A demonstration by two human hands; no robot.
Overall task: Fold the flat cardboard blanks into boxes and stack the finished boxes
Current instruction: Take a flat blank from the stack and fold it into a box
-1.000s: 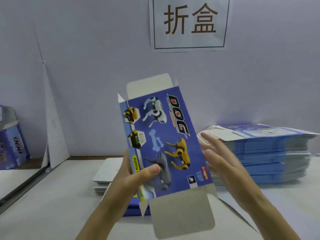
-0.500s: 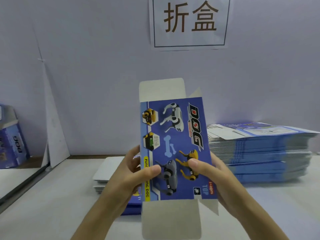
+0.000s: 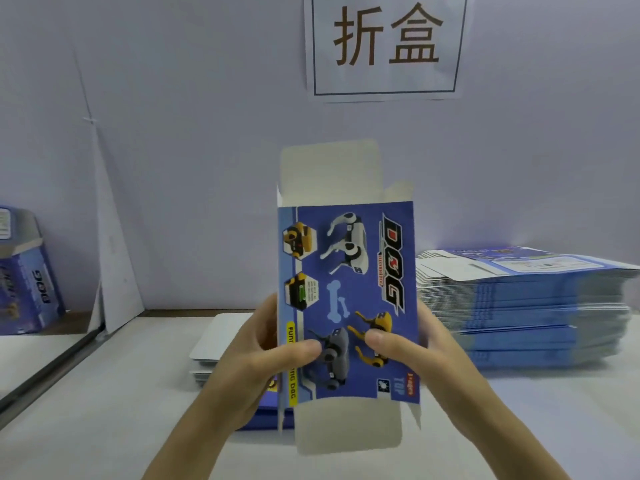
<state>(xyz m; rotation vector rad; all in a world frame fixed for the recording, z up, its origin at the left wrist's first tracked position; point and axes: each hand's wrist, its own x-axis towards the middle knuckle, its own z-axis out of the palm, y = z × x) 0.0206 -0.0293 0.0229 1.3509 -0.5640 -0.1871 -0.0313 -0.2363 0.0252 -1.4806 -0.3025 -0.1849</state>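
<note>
You hold the cardboard blank [image 3: 346, 299] upright in the air at the centre of your view, above the table [image 3: 104, 410], with its blue printed "DOG" face towards you. Its plain top flap stands up at 12 o'clock and its bottom flap hangs down at 6 o'clock, both unfolded. Your left hand [image 3: 256, 362] grips the left edge, thumb pressed on the printed face and fingers curled behind. Your right hand [image 3: 426, 355] grips the right edge the same way, its thumb on the yellow dog. At 3 o'clock from the blank, a tall stack of flat blanks [image 3: 526, 306] rests on the table, well apart from your hands. At 8 o'clock, partly hidden by your left hand, lies a low pile of white sheets [image 3: 221, 337]. A blue blank [image 3: 263, 414] lies flat under your left wrist. Far out at 9 o'clock a finished box [image 3: 27, 282] stands upright by the wall; you cannot tell what is inside it. A white board [image 3: 114, 271] leans in the corner beside it, and a paper sign [image 3: 384, 46] hangs on the wall at 12 o'clock. A second ago the blank was tilted, held by your left hand alone, with your right hand open beside it; now both hands grip it and it stands square to you.
</note>
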